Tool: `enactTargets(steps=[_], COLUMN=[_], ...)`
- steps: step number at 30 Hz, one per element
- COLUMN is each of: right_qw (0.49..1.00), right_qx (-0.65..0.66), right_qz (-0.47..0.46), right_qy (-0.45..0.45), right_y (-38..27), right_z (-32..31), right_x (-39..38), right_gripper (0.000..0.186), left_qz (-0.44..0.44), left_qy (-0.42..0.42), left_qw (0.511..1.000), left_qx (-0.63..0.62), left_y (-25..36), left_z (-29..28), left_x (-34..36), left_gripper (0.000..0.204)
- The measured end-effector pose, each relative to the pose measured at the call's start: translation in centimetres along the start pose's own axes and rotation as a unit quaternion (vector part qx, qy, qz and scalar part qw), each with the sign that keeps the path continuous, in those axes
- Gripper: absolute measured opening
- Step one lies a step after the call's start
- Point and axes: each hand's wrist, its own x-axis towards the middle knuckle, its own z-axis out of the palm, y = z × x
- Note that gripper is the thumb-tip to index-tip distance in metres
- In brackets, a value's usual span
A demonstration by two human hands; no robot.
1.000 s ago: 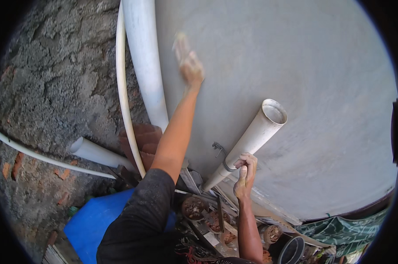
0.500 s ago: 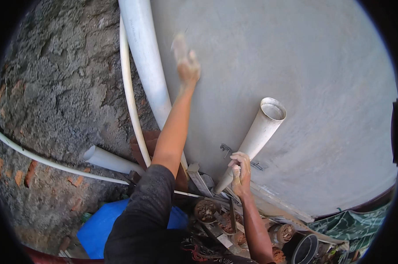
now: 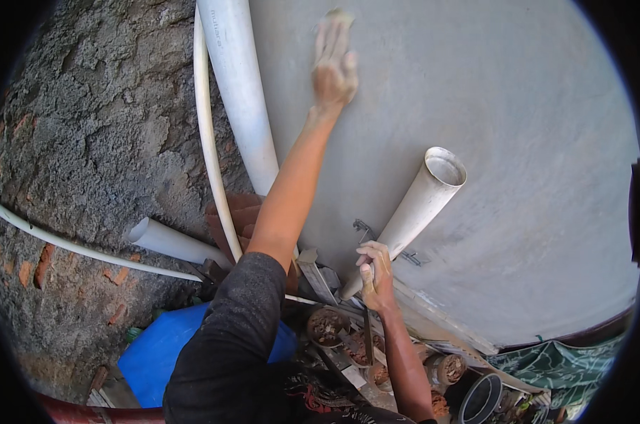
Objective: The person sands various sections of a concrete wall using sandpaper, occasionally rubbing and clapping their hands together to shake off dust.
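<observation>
My left hand [image 3: 334, 78] is raised high against the smooth grey plastered wall [image 3: 532, 127], fingers stretched out flat. A small pale beige piece [image 3: 341, 14] shows at its fingertips; motion blur hides what it is. Lower down, my right hand [image 3: 379, 272], whitened with dust, has its fingers bent across the lower part of a white plastic pipe [image 3: 426, 198]. This pipe leans upward from the wall's foot, its round mouth uppermost. Metal pipe brackets [image 3: 363, 230] stick out of the wall on both sides of it. Part of the pipe behind the hand is hidden.
On the left rises a rough wall [image 3: 115, 120] with exposed bricks. A thick white pipe [image 3: 239, 85] and a thin hose [image 3: 207, 127] run up the corner. Below are a blue sheet [image 3: 164, 350], pots of soil [image 3: 327, 326], wooden strips and a black bucket [image 3: 480, 398].
My left hand has swept up and to the right across the grey wall. The right hand keeps its place at the lower pipe. The view has shifted slightly.
</observation>
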Motion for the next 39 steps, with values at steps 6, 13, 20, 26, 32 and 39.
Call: enactTargets(steps=[6,13,20,26,32,39], right_qw=[0.999,0.998,0.997,0.996,0.996,0.994], right_qx=[-0.013,-0.022,-0.004,0.008,-0.014,-0.017], right_qz=[0.025,0.043,0.081,0.088,0.081,0.108], right_qy=[0.026,0.026,0.011,-0.018,-0.013,-0.025], right_y=[0.6,2.4,1.7,1.9,2.5,3.2], right_z=[-1.6,-1.5,-1.1,0.6,0.5,0.6], right_x=[-0.7,-2.7,-3.0,-4.0,-5.3,-6.1], right_gripper=[0.039,0.043,0.045,0.045,0.044,0.038], left_qz=[-0.248,-0.21,-0.097,-0.288,-0.071,-0.156], left_qy=[0.039,0.067,0.035,0.021,-0.001,0.027], left_qw=[0.964,0.972,0.995,0.949,0.997,0.987], left_qx=[0.084,0.081,0.005,0.123,-0.019,0.009], left_y=[-2.0,1.2,0.4,-0.6,1.7,2.3], left_z=[-4.4,1.0,-0.2,-4.2,0.2,0.5], left_x=[-19.9,-8.3,-10.7,-26.5,-9.6,-20.0], left_gripper=[0.067,0.065,0.063,0.064,0.064,0.061])
